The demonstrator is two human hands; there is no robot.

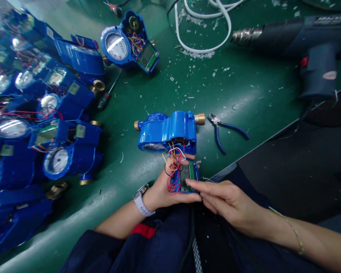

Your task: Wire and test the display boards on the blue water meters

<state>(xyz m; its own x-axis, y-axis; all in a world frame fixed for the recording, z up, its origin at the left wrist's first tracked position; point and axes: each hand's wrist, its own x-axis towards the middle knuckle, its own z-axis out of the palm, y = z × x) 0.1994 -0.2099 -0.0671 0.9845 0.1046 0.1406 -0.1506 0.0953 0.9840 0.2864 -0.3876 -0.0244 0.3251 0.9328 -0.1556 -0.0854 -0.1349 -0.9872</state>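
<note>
My left hand (161, 185) cups a small display module (184, 176), a circuit board with a screen in a blue frame, its fingers and thumb around the edges. A small metal spring shows at its far corner. My right hand (227, 199) is closed at the module's near right edge; its index fingertip lies on the face, and the other fingers curl beside my left thumb. Red, yellow, white and black wires (174, 161) run from the module into the open compartment of a blue water meter (167, 131), which lies just beyond my hands with brass threaded ends.
Blue-handled cutting pliers (220, 129) lie right of the meter. A heat gun (301, 41) and a white cable (229, 26) are at the back. Many blue meters (59, 159) crowd the left, near a screwdriver (104, 100). Another opened meter (116, 45) stands behind. White scraps litter the green table (170, 91).
</note>
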